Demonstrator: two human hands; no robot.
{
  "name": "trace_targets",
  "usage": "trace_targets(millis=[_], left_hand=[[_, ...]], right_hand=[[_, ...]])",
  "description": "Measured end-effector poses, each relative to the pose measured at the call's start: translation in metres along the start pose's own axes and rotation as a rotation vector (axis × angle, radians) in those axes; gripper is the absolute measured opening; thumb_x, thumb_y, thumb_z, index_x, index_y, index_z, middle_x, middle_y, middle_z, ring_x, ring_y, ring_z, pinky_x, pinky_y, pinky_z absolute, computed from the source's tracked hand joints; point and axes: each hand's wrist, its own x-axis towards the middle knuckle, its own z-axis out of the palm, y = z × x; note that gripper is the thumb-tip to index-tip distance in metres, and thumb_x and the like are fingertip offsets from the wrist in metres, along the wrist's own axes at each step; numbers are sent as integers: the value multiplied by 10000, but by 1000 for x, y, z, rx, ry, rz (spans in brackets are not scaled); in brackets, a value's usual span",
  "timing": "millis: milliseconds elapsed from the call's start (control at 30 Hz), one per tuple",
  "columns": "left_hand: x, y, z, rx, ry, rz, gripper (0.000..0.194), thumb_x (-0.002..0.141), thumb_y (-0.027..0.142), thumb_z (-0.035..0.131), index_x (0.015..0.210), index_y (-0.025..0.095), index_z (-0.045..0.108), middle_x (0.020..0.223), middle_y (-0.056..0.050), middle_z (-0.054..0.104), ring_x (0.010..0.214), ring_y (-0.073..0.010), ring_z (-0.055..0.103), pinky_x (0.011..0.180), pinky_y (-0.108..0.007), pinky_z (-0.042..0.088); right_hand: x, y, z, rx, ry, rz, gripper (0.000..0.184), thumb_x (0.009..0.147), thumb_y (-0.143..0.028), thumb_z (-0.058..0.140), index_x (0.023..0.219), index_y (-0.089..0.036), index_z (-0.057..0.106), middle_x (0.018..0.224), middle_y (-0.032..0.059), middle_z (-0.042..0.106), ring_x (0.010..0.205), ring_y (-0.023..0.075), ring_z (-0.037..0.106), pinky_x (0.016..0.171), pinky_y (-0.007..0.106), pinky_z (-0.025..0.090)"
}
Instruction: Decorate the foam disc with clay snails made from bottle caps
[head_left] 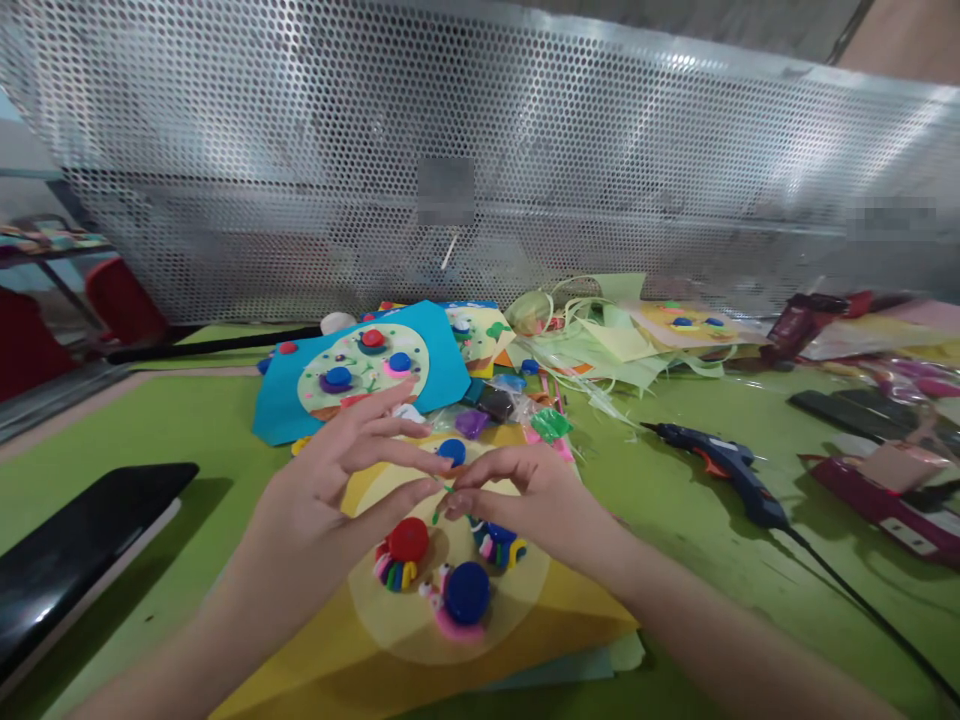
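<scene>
A craft workspace, shown by the glue gun (724, 465), paper scraps (611, 335) and clay-decorated cards (364, 370).

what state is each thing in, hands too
left hand: fingers spread, thumb and forefinger apart
right hand: pinching
green strip: between the hands
yellow card: lying under the hands
blue card: unheld, decorated
glue gun: lying down, corded
red cap: on the yellow card

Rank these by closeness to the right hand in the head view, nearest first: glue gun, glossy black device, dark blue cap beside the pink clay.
From the right hand:
1. Dark blue cap, just below it.
2. Glue gun, to its right.
3. Glossy black device, far left.
</scene>
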Motion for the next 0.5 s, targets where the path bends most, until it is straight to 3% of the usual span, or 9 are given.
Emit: trace_targets(millis=[133, 333, 500], left_hand=[[-1, -1, 0, 14, 25, -3, 231, 795, 519, 551, 752, 328, 673, 1047, 25, 668, 1141, -246, 550, 897, -415, 521], [-2, -3, 2, 24, 12, 1, 261, 791, 560, 535, 755, 338, 667, 1099, 33, 646, 1098, -253, 578, 882, -427, 526], [0, -5, 4, 24, -16, -15, 335, 768, 622, 518, 767, 318, 659, 986, 6, 685, 1092, -262, 580, 896, -459, 510]], right_hand=[[0, 1, -1, 8, -13, -10, 157, 740, -348, 667, 769, -213, 742, 769, 10, 728, 775, 164, 656, 756, 286, 499], [-1, 0, -2, 20, -44, -12, 172, 754, -359, 653, 757, -206, 733, 781, 14, 728, 770, 154, 650, 738, 277, 495], [-1, -1, -3, 15, -39, -24, 165, 764, -343, 643, 734, -205, 728, 776, 15, 724, 772, 147, 637, 727, 270, 478]])
